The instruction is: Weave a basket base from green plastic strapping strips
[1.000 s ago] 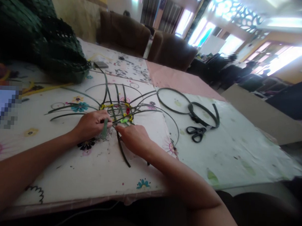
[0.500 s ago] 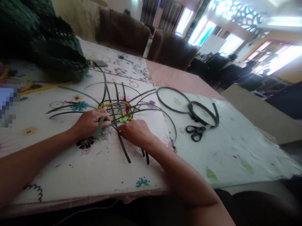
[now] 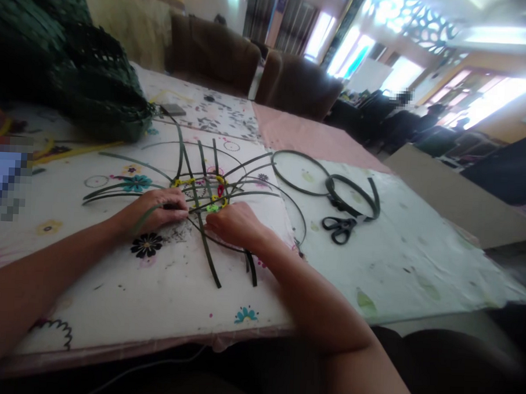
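An open weave of flat dark-green strips (image 3: 209, 261) lies on the flowered tablecloth, its loose ends fanning outward. Yellow twists (image 3: 184, 182), a red one (image 3: 220, 190) and a bright green one (image 3: 213, 208) sit around its middle. My left hand (image 3: 158, 210) is closed at the weave's near left edge, and a green strip (image 3: 147, 216) passes through its fingers. On the near right edge, my right hand (image 3: 238, 224) is curled with its fingertips against the weave; what they pinch is hidden. A thin strip bows below the weave between both hands.
Black-handled scissors (image 3: 339, 229) lie on the pale green cloth (image 3: 399, 267), beside a strip hoop (image 3: 298, 192) and a coiled strip (image 3: 375, 197). Dark green woven baskets (image 3: 113, 118) stand at the back left. Brown chairs (image 3: 214, 52) line the far side.
My left hand has shifted slightly left, and the strip in it now bends back over the hand. My right hand has curled in more. The thin strip below the weave bows out more visibly.
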Tool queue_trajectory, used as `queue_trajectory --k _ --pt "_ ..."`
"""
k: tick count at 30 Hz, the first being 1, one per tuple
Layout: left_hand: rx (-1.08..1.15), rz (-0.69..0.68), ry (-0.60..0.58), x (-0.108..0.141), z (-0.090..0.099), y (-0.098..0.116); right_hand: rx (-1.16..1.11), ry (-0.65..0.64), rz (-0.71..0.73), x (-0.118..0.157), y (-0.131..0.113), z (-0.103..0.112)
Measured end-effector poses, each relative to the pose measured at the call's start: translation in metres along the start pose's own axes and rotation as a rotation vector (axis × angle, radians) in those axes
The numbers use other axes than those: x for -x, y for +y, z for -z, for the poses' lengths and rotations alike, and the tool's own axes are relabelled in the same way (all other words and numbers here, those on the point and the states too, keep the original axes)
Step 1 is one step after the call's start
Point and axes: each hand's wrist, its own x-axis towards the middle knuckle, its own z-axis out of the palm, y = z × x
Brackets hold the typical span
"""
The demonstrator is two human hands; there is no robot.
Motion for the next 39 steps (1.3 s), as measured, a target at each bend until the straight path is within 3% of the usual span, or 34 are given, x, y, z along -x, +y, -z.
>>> queue_trajectory --k 3,7,16,24,33,39 --pt "0.019 0.008 0.014 0.001 0.0 0.001 -0.009 0.022 -0.006 0.001 0.001 -0.001" --pt "0.06 0.06 0.014 0.002 0.0 0.004 -0.044 0.081 0.1 0.005 -0.001 -0.001" --pt "0.193 0.064 -0.017 0.0 0.001 -0.003 -0.114 0.041 0.137 0.001 0.003 0.002" --pt "0.17 0.033 -0.038 -0.001 0.001 -0.005 -0.105 0.002 0.161 -0.003 0.006 -0.001" --pt "0.161 0.015 -0.06 -0.001 0.002 -0.003 -0.248 0.041 0.32 -0.004 0.018 -0.01" --pt "0.121 0.008 -0.08 -0.001 0.002 -0.001 -0.288 0.064 0.292 -0.001 0.021 -0.013"
